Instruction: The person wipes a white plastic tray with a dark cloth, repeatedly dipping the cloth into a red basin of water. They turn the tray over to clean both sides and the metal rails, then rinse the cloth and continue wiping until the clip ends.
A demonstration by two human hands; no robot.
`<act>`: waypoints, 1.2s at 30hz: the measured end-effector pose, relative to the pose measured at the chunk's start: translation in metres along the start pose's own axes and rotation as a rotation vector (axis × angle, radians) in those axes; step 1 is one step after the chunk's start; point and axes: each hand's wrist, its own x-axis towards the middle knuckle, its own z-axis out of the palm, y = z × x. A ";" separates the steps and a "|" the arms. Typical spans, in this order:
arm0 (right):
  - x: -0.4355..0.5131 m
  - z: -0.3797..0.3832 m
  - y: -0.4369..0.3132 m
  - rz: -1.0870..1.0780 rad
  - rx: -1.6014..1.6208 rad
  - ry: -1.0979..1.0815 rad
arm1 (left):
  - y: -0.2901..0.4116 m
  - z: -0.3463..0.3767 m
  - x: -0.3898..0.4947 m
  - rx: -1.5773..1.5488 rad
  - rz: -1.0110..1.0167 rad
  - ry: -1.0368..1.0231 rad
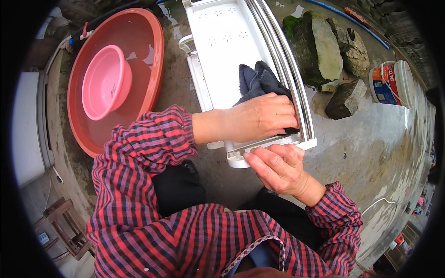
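A white plastic rack shelf (pixel 229 52) with flower-shaped cutouts stretches away in front of me. Chrome metal rails (pixel 291 69) run along its right side. My left hand (pixel 262 116) reaches across the near end and grips a dark grey cloth (pixel 255 81) bunched against the shelf surface beside the rails. Part of the cloth is hidden under the palm. My right hand (pixel 278 168) curls its fingers over the shelf's near end edge, close to the right corner; its fingertips are partly out of sight.
To the left, a pink basin (pixel 100 83) sits inside a large red-brown tub (pixel 153 38) holding water. Several rough stones (pixel 326 52) lie right of the shelf, with a paint bucket (pixel 391 83) beyond. The concrete floor (pixel 351 146) looks wet. A wooden stool (pixel 66 222) stands lower left.
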 end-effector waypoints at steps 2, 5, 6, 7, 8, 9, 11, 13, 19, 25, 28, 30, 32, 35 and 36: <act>0.000 0.003 -0.001 0.001 -0.008 0.012 | 0.001 0.002 0.006 0.040 -0.024 -0.001; 0.000 0.006 -0.001 -0.023 -0.014 0.014 | 0.001 0.011 0.010 -0.115 0.029 -0.017; 0.001 0.006 0.000 -0.031 -0.015 0.013 | -0.001 0.013 0.010 -0.092 0.039 0.029; 0.001 0.006 0.001 -0.029 -0.015 0.023 | -0.004 0.015 0.008 -0.066 0.054 0.015; 0.001 0.005 0.003 -0.038 -0.011 0.022 | -0.007 0.017 0.006 -0.045 0.068 -0.002; 0.000 0.004 0.004 -0.046 -0.012 0.007 | -0.009 0.019 0.004 0.006 0.084 -0.002; -0.003 0.002 0.009 -0.057 -0.020 -0.017 | -0.011 0.020 0.002 0.116 0.104 0.039; -0.007 0.000 0.012 -0.043 -0.004 -0.015 | -0.013 0.012 0.004 0.264 0.171 0.061; 0.001 -0.009 0.009 -0.031 0.038 -0.057 | -0.032 -0.060 0.009 0.704 -0.287 0.143; 0.029 -0.040 0.024 -0.042 -0.010 0.000 | 0.001 -0.021 -0.014 -0.053 -0.370 0.210; 0.031 -0.038 0.045 0.134 -0.019 0.041 | 0.013 0.013 -0.007 -0.230 -0.193 0.107; 0.027 -0.034 0.054 0.214 0.015 0.068 | 0.016 0.019 -0.007 -0.158 -0.179 0.072; 0.023 -0.029 0.057 0.177 0.006 -0.013 | 0.018 0.008 -0.010 -0.124 -0.192 0.002; 0.021 -0.029 0.054 0.138 0.010 -0.088 | 0.031 -0.016 -0.026 -0.067 -0.258 -0.166; 0.022 -0.028 0.054 0.138 0.007 -0.106 | 0.034 -0.028 -0.034 -0.042 -0.249 -0.208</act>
